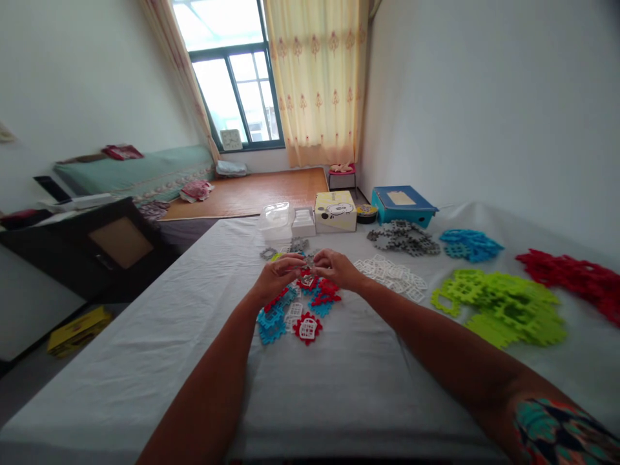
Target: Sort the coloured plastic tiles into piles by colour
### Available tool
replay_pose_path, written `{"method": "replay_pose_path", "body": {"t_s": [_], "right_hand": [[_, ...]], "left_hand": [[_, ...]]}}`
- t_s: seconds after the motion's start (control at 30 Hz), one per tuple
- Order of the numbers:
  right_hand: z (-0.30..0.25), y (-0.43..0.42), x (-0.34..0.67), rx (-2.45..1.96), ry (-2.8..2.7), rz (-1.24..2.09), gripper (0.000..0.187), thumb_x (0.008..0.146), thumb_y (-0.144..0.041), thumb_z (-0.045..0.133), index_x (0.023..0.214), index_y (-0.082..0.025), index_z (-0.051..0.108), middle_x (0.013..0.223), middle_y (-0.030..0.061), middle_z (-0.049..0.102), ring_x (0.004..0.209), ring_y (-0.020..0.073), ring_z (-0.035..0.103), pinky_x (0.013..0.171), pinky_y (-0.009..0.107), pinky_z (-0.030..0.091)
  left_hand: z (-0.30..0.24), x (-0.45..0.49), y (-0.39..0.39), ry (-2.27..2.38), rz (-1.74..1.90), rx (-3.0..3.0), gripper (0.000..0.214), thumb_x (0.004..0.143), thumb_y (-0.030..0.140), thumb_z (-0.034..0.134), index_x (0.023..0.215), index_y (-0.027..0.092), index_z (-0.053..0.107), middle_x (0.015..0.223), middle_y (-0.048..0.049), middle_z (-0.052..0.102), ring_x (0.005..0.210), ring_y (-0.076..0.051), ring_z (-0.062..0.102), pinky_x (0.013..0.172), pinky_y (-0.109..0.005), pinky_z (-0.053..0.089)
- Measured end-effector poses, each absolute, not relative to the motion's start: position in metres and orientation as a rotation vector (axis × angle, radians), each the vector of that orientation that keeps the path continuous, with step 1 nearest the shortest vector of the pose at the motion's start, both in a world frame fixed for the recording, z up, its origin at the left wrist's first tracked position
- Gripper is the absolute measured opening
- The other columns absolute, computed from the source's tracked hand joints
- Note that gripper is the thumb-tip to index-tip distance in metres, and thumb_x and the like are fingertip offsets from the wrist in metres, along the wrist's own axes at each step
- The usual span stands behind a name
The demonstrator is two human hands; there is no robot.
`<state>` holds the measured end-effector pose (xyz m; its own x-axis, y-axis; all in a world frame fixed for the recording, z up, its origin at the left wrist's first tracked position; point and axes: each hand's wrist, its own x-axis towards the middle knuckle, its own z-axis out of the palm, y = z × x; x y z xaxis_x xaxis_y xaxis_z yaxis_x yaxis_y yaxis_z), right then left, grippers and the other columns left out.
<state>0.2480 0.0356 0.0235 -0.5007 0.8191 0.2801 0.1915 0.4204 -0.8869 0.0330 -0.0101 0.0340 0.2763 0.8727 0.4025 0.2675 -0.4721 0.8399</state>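
Note:
My left hand (277, 279) and my right hand (336, 268) meet over a mixed heap of flat, toothed plastic building pieces. Pinched between the fingertips of both is a small grey building piece (309, 262), partly covered by the fingers. Just under the hands lie red pieces (325, 292) and blue pieces (272, 323). Nearer to me rests a red toothed piece (317, 332) with a white window-like piece (307, 329) on top. Another white piece (293, 313) sits to its left.
Sorted piles line the right: white (394, 278), grey (404, 237), blue (472, 245), lime green (513, 307) and red (576, 278). Behind the hands stand a clear plastic tub (276, 219), a yellow-white box (336, 213) and a blue box (404, 205). A white cloth (194, 310) covers the table.

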Motion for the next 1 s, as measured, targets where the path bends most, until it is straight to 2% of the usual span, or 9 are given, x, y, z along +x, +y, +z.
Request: {"method": "replay_pose_path", "body": {"t_s": [0.13, 0.33, 0.43, 0.53, 0.6, 0.67, 0.77, 0.9, 1.0], "right_hand": [[0.029, 0.085, 0.304, -1.023, -1.709, 0.799, 0.027, 0.075, -0.042, 0.063, 0.085, -0.018, 0.056, 0.073, 0.0023, 0.067, 0.064, 0.0143, 0.061, 0.061, 0.026, 0.048], [0.011, 0.148, 0.417, -1.413, -1.225, 0.235, 0.023, 0.071, -0.036, 0.06, 0.082, -0.016, 0.061, 0.076, 0.0078, 0.066, 0.071, 0.0205, 0.061, 0.071, 0.034, 0.05], [0.002, 0.157, 0.443, -1.485, -1.106, 0.172, 0.025, 0.07, -0.028, 0.057, 0.089, -0.013, 0.063, 0.086, 0.0111, 0.067, 0.076, 0.0216, 0.061, 0.078, 0.037, 0.05], [0.006, 0.154, 0.435, -1.509, -1.069, 0.072, 0.036, 0.07, -0.022, 0.054, 0.102, -0.009, 0.063, 0.105, 0.0169, 0.065, 0.081, 0.0215, 0.061, 0.084, 0.039, 0.048], [0.014, 0.145, 0.413, -1.457, -1.203, 0.066, 0.036, 0.074, -0.021, 0.052, 0.106, -0.009, 0.063, 0.108, 0.0168, 0.065, 0.08, 0.0204, 0.062, 0.084, 0.038, 0.048], [0.019, 0.13, 0.382, -1.336, -1.543, 0.213, 0.031, 0.079, -0.024, 0.051, 0.105, -0.013, 0.065, 0.101, 0.0119, 0.069, 0.077, 0.0186, 0.063, 0.079, 0.034, 0.05], [0.015, 0.106, 0.333, -1.117, -2.173, 0.409, 0.025, 0.08, -0.027, 0.061, 0.103, -0.019, 0.069, 0.096, 0.0065, 0.072, 0.082, 0.0183, 0.065, 0.079, 0.03, 0.05], [-0.003, 0.088, 0.296, -1.086, -2.535, 0.231, 0.033, 0.076, -0.033, 0.071, 0.107, -0.021, 0.069, 0.106, 0.0088, 0.071, 0.1, 0.0242, 0.062, 0.089, 0.034, 0.046], [-0.011, 0.085, 0.294, -1.047, -2.613, 0.211, 0.03, 0.077, -0.033, 0.071, 0.104, -0.02, 0.07, 0.108, 0.0086, 0.07, 0.101, 0.0229, 0.061, 0.092, 0.034, 0.044]], "left_hand": [[0.029, 0.022, -0.004, 1.148, 1.179, 1.923, 0.026, 0.08, 0.035, 0.065, 0.099, 0.018, 0.073, 0.12, -0.0115, 0.063, 0.114, -0.024, 0.057, 0.093, -0.036, 0.049], [0.023, 0.015, 0.005, 1.233, 1.217, 1.98, 0.024, 0.08, 0.034, 0.062, 0.094, 0.019, 0.073, 0.11, -0.0091, 0.069, 0.107, -0.022, 0.061, 0.097, -0.036, 0.046], [0.023, 0.015, 0.004, 1.259, 1.243, 1.972, 0.024, 0.08, 0.034, 0.062, 0.094, 0.018, 0.073, 0.108, -0.0081, 0.07, 0.106, -0.022, 0.062, 0.097, -0.036, 0.046], [0.023, 0.015, 0.004, 1.3, 1.276, 1.954, 0.024, 0.079, 0.033, 0.062, 0.094, 0.018, 0.073, 0.105, -0.0076, 0.07, 0.105, -0.022, 0.062, 0.097, -0.037, 0.046], [0.023, 0.015, 0.004, 1.318, 1.286, 1.957, 0.023, 0.078, 0.032, 0.061, 0.092, 0.018, 0.074, 0.103, -0.0074, 0.071, 0.104, -0.022, 0.062, 0.096, -0.036, 0.047], [0.023, 0.015, 0.004, 1.326, 1.282, 1.97, 0.023, 0.078, 0.031, 0.06, 0.09, 0.018, 0.074, 0.101, -0.0072, 0.071, 0.102, -0.022, 0.063, 0.095, -0.036, 0.047], [0.022, 0.015, 0.004, 1.334, 1.271, 1.984, 0.022, 0.077, 0.029, 0.059, 0.089, 0.018, 0.074, 0.099, -0.0068, 0.072, 0.099, -0.021, 0.064, 0.094, -0.036, 0.047], [0.021, 0.013, 0.005, 1.329, 1.266, 1.977, 0.024, 0.078, 0.03, 0.059, 0.092, 0.018, 0.074, 0.102, -0.0073, 0.071, 0.102, -0.022, 0.063, 0.093, -0.036, 0.048], [0.021, 0.012, 0.006, 1.328, 1.262, 1.981, 0.025, 0.079, 0.031, 0.059, 0.094, 0.018, 0.073, 0.103, -0.0078, 0.071, 0.103, -0.022, 0.063, 0.092, -0.035, 0.049]]}}
